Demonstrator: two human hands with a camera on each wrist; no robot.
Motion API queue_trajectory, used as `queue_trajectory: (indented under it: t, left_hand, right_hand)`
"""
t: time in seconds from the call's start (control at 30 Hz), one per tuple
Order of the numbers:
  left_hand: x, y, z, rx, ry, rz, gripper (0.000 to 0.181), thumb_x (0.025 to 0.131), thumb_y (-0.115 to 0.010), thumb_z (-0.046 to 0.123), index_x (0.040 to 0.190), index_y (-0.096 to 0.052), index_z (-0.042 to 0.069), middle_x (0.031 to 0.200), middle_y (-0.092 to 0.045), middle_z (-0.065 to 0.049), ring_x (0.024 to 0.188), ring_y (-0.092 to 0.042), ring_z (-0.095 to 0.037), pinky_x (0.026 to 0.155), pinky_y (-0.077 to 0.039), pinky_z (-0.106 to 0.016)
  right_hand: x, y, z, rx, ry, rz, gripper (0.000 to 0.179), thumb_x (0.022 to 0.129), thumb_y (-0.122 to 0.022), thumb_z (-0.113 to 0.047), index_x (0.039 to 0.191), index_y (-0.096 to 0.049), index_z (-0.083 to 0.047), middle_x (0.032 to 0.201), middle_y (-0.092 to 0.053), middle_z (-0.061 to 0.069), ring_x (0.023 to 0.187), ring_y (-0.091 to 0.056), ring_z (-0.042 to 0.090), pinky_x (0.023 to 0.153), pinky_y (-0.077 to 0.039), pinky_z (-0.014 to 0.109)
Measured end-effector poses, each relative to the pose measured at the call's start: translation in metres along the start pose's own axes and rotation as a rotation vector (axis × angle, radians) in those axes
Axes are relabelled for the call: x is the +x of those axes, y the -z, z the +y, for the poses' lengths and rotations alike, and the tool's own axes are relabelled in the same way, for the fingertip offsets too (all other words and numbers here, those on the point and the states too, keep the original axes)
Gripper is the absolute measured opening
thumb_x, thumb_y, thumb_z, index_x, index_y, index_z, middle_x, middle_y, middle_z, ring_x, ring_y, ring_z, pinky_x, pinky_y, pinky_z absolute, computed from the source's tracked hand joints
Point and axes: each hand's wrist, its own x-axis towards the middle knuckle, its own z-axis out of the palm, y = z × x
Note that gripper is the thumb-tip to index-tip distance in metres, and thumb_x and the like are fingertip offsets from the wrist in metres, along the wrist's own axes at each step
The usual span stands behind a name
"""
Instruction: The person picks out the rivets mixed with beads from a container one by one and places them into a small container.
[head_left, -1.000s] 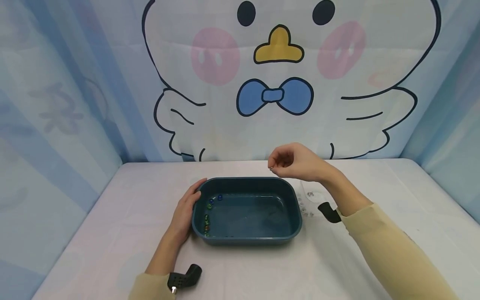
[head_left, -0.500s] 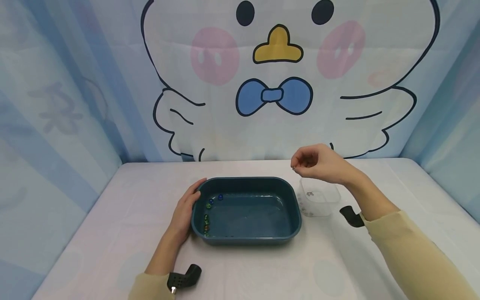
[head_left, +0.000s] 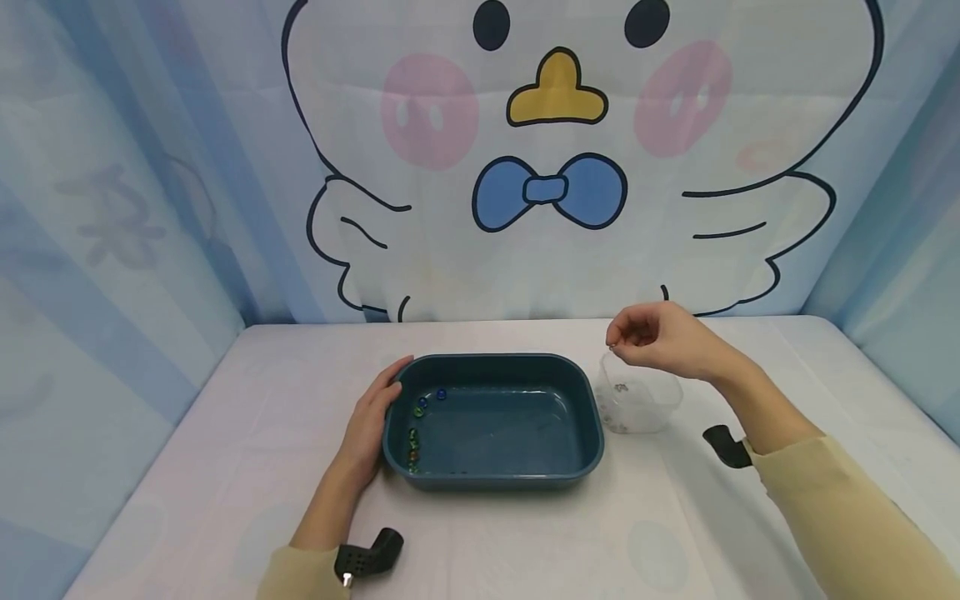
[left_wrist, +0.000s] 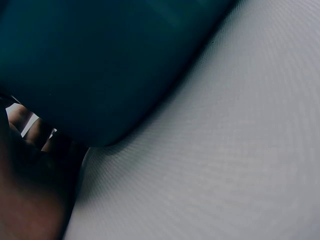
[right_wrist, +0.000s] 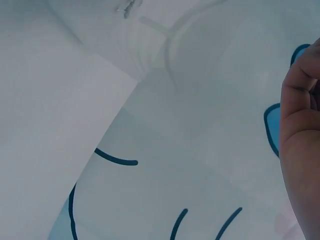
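A dark teal plastic basin (head_left: 493, 482) stands on the table, with several small coloured glass marbles (head_left: 413, 450) along its left side inside. My left hand (head_left: 367, 425) holds the basin's left wall, thumb at the rim and fingers along the outside. In the left wrist view the basin's outer wall (left_wrist: 100, 65) fills the upper left. My right hand (head_left: 663, 337) pinches a tiny shiny piece, too small to make out, over the back of a clear plastic container (head_left: 648, 408). Curled fingers of that hand (right_wrist: 302, 115) show at the right wrist view's edge.
The clear container stands against the basin's right side, with small clear bits and a silvery mark in it. A white cloth covers the table (head_left: 510, 546). Behind its back edge hangs a printed curtain (head_left: 450, 275).
My right hand has moved right and slightly down, from above the basin's back right corner to over the clear container, still pinching the tiny piece. The left hand and basin have not moved.
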Motion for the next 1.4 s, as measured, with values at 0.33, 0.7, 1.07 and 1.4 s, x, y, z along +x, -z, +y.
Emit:
queue_trajectory:
  t: [0.33, 0.7, 1.07, 1.4]
  left_hand:
    - [0.0, 0.0, 0.0, 0.002, -0.002, -0.005, 0.046, 0.109, -0.029, 0.023, 0.154, -0.042, 0.018, 0.161, -0.034, -0.004, 0.149, -0.024, -0.023, 0.121, -0.015, -0.049]
    - [0.0, 0.001, -0.001, -0.005, -0.001, -0.008, 0.047, 0.109, -0.028, 0.022, 0.154, -0.041, 0.018, 0.161, -0.033, -0.002, 0.149, -0.023, -0.022, 0.121, -0.014, -0.048]
    - [0.001, -0.001, -0.001, -0.014, -0.009, -0.012, 0.046, 0.11, -0.028, 0.023, 0.154, -0.042, 0.019, 0.16, -0.034, -0.001, 0.149, -0.024, -0.021, 0.121, -0.015, -0.047]
    - [0.0, 0.0, 0.0, 0.0, -0.004, -0.011, 0.047, 0.109, -0.028, 0.022, 0.154, -0.041, 0.018, 0.16, -0.034, -0.004, 0.149, -0.024, -0.023, 0.121, -0.014, -0.049]
  right_hand:
    - [-0.007, -0.001, 0.015, -0.077, -0.03, -0.017, 0.011, 0.087, -0.071, 0.002, 0.097, -0.067, -0.001, 0.083, -0.06, 0.004, 0.073, -0.055, 0.019, 0.062, -0.048, 0.026]
    - [-0.009, -0.005, 0.023, -0.12, -0.02, -0.028, 0.011, 0.085, -0.069, 0.004, 0.094, -0.068, -0.001, 0.08, -0.06, 0.003, 0.072, -0.056, 0.019, 0.062, -0.049, 0.026]
    - [-0.012, -0.006, 0.023, -0.13, -0.009, 0.004, 0.012, 0.087, -0.069, 0.002, 0.098, -0.069, -0.001, 0.082, -0.062, 0.002, 0.073, -0.057, 0.019, 0.063, -0.05, 0.026]
    - [-0.01, -0.008, 0.023, -0.133, 0.011, 0.034, 0.011, 0.089, -0.068, 0.001, 0.098, -0.07, -0.002, 0.084, -0.063, 0.003, 0.075, -0.059, 0.02, 0.064, -0.051, 0.027]
